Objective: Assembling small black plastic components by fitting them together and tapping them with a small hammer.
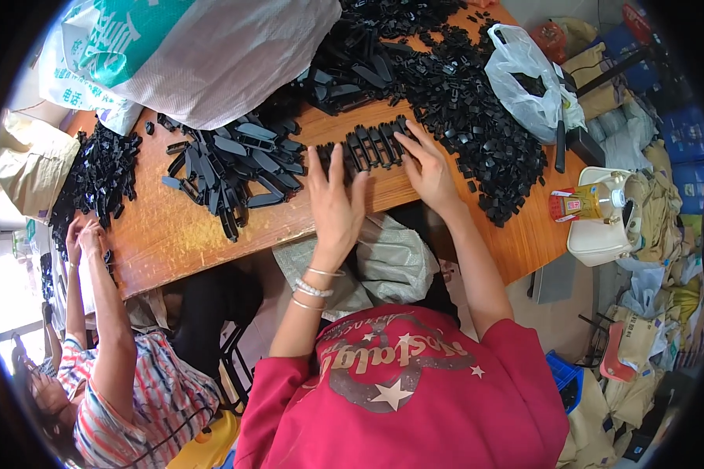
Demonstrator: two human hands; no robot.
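Note:
A row of black slotted plastic pieces [374, 147] lies side by side on the wooden table in front of me. My left hand [336, 207] is at the row's left end, fingers stretched and spread, the fingertips touching the pieces. At the right end, my right hand [430, 176] has its fingers extended and apart, with the tips against the last pieces. Neither hand is closed around anything. Left of my left hand sits a pile of long black plastic parts [246, 152]. A large heap of small black clips [489, 133] spreads beyond my right hand.
A big white-and-green woven sack [235, 59] covers the table's far left. At the right stand a white plastic bag [516, 74] and a bottle with yellow liquid [590, 202]. A co-worker's hands [86, 236] are by another black pile [98, 172]. A woven bag [395, 262] hangs below the table edge.

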